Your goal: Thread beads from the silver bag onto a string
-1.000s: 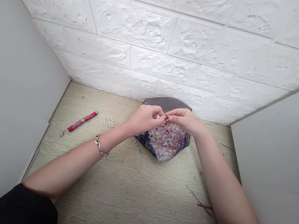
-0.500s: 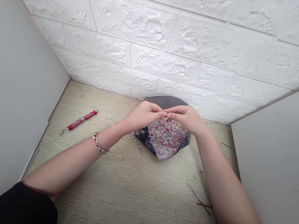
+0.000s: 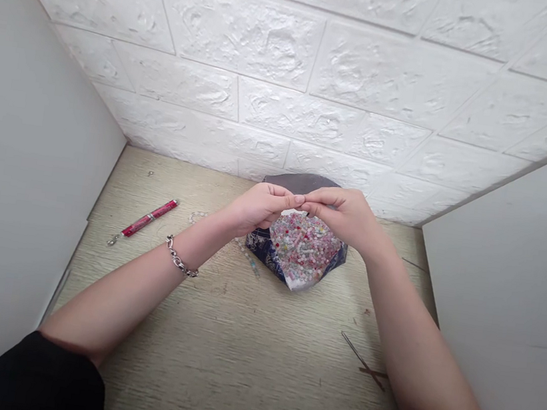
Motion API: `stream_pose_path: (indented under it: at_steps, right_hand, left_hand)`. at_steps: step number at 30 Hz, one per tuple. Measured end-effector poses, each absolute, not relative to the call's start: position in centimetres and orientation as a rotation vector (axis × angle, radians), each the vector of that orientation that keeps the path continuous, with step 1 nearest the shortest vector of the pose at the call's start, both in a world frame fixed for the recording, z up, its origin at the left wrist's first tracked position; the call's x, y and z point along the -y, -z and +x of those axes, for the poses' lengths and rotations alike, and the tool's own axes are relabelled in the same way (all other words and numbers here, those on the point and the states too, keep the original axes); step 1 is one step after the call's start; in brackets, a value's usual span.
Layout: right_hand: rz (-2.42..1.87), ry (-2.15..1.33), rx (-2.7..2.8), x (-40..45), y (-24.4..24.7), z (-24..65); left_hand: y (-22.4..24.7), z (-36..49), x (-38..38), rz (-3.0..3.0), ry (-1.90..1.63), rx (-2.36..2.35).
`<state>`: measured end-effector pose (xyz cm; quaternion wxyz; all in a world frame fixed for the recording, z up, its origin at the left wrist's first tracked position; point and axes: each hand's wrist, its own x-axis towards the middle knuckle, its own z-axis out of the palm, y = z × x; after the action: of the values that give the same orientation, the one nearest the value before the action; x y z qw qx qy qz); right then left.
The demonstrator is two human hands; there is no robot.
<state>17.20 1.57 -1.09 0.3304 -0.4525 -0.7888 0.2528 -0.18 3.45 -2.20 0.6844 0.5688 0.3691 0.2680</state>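
Observation:
My left hand (image 3: pixel 263 207) and my right hand (image 3: pixel 345 216) meet above an open bag (image 3: pixel 264 252), dark blue with a pale pattern. Small pink, white and red beads (image 3: pixel 304 246) fill the bag. Both hands are closed in a pinch, their fingertips touching or nearly so. Whatever lies between the fingertips is too small to make out. On the table left of the bag lies a thin strand of pale and bluish beads (image 3: pixel 251 264), partly hidden by my left hand and forearm.
A red pen-like stick (image 3: pixel 151 218) with a metal clasp end lies at the left, a tiny metal piece (image 3: pixel 150 173) behind it. Thin crossed metal and brown sticks (image 3: pixel 363 359) lie near my right forearm. A white brick-patterned wall (image 3: pixel 270 110) and side panels (image 3: pixel 512 263) enclose the table.
My left hand has turned slightly, its thumb now lying along the top of the pinch. My right hand has shifted a little to the right and up. The bag stays put.

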Motion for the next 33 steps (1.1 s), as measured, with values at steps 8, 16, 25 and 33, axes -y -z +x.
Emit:
stream_pose_path:
  at_steps: [8,16,25,33]
  right_hand:
    - [-1.302,-0.488,2.053,-1.2,0.8,16.9]
    - [-1.348,-0.834,2.163,-1.3,0.4,17.8]
    - [-1.564,-0.730,2.472,-2.4,3.8,16.8]
    - [-1.618,-0.671,2.523,-2.7,5.8,16.3]
  left_hand:
    - [2.1,-0.2,-3.5,1.225,-0.568,-0.809]
    - [1.7,-0.3,-3.5,1.192,-0.436,-0.806]
    - [1.6,-0.4,-3.5,1.233,-0.428,-0.851]
    - [2.0,-0.3,-3.7,1.176,-0.400,-0.820]
